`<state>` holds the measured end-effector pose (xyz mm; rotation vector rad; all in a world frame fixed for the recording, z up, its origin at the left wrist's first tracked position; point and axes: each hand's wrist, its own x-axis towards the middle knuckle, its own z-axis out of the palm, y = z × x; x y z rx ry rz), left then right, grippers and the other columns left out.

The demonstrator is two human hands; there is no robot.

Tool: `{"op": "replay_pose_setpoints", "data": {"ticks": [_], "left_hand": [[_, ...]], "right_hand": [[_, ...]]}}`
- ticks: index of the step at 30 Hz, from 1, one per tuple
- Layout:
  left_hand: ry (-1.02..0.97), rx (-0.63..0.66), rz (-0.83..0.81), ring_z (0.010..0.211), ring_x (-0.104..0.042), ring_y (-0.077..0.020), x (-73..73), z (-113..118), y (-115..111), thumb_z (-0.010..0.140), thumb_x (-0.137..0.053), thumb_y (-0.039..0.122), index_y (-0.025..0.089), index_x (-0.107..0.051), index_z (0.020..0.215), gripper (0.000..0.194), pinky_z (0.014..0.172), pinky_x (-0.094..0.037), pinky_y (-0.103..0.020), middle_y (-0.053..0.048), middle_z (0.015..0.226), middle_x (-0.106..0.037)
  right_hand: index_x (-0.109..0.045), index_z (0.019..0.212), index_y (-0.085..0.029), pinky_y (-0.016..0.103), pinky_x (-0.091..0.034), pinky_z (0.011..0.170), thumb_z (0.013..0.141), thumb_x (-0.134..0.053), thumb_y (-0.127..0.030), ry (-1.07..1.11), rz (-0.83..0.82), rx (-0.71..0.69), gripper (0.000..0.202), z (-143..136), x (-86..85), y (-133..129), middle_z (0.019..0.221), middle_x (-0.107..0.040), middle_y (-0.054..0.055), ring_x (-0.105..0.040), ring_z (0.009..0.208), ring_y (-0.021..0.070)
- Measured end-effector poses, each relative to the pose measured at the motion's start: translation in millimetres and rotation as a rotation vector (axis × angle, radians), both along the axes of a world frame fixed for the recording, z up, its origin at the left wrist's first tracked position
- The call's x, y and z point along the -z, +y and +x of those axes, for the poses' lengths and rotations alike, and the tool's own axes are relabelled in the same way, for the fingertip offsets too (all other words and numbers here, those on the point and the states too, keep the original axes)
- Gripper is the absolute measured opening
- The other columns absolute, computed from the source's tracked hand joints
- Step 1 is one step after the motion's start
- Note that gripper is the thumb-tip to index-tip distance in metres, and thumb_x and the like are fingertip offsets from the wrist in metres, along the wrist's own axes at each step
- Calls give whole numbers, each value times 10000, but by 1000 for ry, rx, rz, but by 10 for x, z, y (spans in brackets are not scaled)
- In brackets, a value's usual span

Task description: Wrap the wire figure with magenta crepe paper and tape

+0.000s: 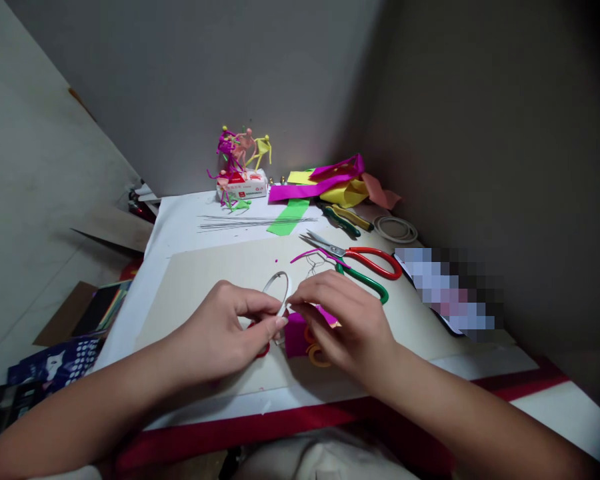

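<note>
Two bare forearms come in from the bottom edge and meet over a sheet of grey card [220, 267] on the white table [180, 220]. Closest in, the left hand [220, 333] is curled, thumb and forefinger pinched on the lower rim of one roll of white tape [279, 293]. That roll stands on edge, seen as a narrow oval whose long axis runs up and away from the person, leaning slightly to the right. Facing it, the right hand [340, 320] is also curled, its fingertips closed on the tape's free end just beside the roll, so both hands grip the same thing above the middle of the card.

Under the hands lie one magenta paper piece [296, 335], an orange curl [317, 353] and a red scrap [263, 350], partly hidden. Just beyond the right hand lie two pairs of scissors: one red-handled [375, 260] and one green-handled [365, 283], blades pointing left and away. A third green-and-yellow-handled tool [345, 219] lies further back; whether it is pliers or cutters cannot be told. Beside it sit two flat tape rings [395, 229], overlapping. One green paper strip [289, 217] lies across a bundle of thin straight wires [250, 221]. Crepe paper strips [330, 181] in magenta, yellow and pink pile against the wall. Several small wrapped wire figures [243, 150] stand on a white box [243, 185].
</note>
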<state>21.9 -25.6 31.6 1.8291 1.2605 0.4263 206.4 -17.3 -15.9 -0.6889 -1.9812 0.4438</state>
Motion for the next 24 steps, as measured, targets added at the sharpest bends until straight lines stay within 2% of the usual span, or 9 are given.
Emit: {"op": "replay_pose_setpoints", "data": {"ticks": [5, 9, 15, 18, 24], "left_hand": [[-62, -71, -125, 435, -440, -84, 7, 5, -13, 853, -490, 295, 118, -658, 724, 275, 438, -343, -201, 19, 479, -526], [-78, -83, -188, 402, -398, -68, 6, 9, -6, 862, -470, 312, 134, -557, 590, 337, 414, -298, -191, 35, 443, -475], [2, -100, -160, 426, -446, -88, 15, 0, -9, 856, -468, 305, 142, -588, 610, 319, 424, -338, -192, 14, 478, -533], [31, -76, -165, 442, -462, -92, -8, -28, -10, 877, -442, 319, 148, -558, 557, 381, 445, -353, -196, 6, 481, -550], [-120, 62, -209, 590, -551, -126, -89, -84, 18, 909, -433, 313, 137, -582, 563, 416, 601, -415, -246, -33, 600, -626]], "right_hand": [[-566, 816, -167, 267, -456, 654, 842, -503, -68, 4, -238, -10, 119, -21, -61, -9, 764, -590, 31, -543, 721, 133], [-557, 823, -167, 255, -456, 674, 850, -515, -91, -13, -319, -40, 91, -19, -81, -15, 790, -594, 24, -551, 742, 125], [-522, 805, -179, 263, -432, 641, 831, -507, -80, -90, -250, -10, 103, -33, -76, -9, 773, -566, 23, -522, 719, 136], [-497, 819, -180, 263, -425, 624, 844, -465, -79, -119, -234, 3, 108, -52, -75, -24, 794, -549, 36, -506, 712, 139], [-463, 859, -176, 279, -424, 615, 822, -426, -37, -79, -54, 34, 149, -52, -47, -94, 799, -511, 51, -472, 709, 148]]}}
